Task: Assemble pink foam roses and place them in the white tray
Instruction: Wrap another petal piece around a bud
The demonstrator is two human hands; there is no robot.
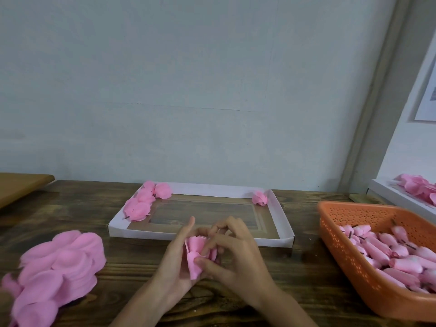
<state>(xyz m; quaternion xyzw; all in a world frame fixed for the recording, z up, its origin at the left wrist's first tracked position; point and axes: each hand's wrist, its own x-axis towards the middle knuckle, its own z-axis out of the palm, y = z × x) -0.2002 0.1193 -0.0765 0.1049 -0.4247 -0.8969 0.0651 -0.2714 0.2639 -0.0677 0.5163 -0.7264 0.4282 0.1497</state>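
Dark counter [295, 274]; my left hand [172, 267] and right hand [238, 258] both pinch a half-built rose [195, 253] at 6 o'clock. At 12 the tray [282, 220] holds few roses [141, 204], so I judge most work remains.

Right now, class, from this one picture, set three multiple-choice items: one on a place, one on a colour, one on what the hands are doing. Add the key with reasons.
1. Relative to the white tray, where is the loose petal pile?
A) inside it
B) left of it, on the table
C) behind it

2. What colour is the basket holding the rolled buds?
A) orange
B) blue
C) green

3. What are the hands doing?
A) lying flat
B) both holding one half-made rose
C) lifting a box

Key: 1 B, the pile lies on the wood left of the tray. 2 A, its perforated wall is orange. 3 B, the left hand and right hand close round the rose.
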